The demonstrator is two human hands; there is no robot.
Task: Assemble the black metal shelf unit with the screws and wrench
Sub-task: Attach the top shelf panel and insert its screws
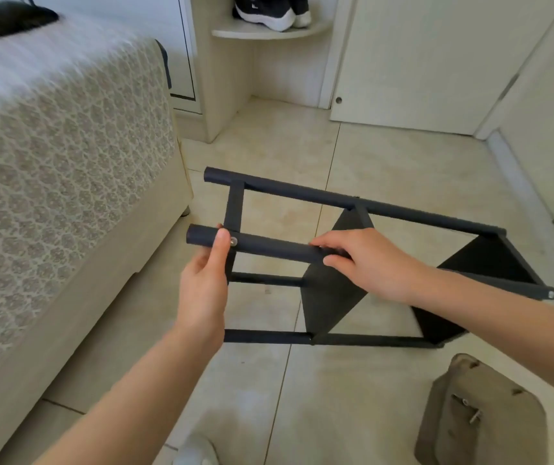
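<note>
A dark trainer (pixel 265 11) on the cream corner shelf (pixel 268 31) at the top edge carries a small pale mark, too blurred to read. At the lower right a khaki fabric bag (pixel 503 441) sits on the tiled floor (pixel 386 162), with two small metal screws (pixel 475 416) lying loose on its top face; what is inside it cannot be seen. The black metal shelf unit (pixel 329 297) lies on its side on the floor, between the foot corner of the bed (pixel 67 146) on the left and the khaki bag, its two flat black panels standing edge-up between the round posts. The left hand (pixel 206 280) grips the front post (pixel 268 245) near its left end, fingers wrapped from beneath and thumb laid over the top, just beside a silver screw head (pixel 234 241) set in the post. The right hand (pixel 369 260) holds the same post further along, fingers curled over it and thumb under its near side. The far post's left end lies close to the bed's corner. Bare tiles run from the far post to the closed door (pixel 419 62) and the corner shelf's base, and more lie between the unit's near rail and the person.
</note>
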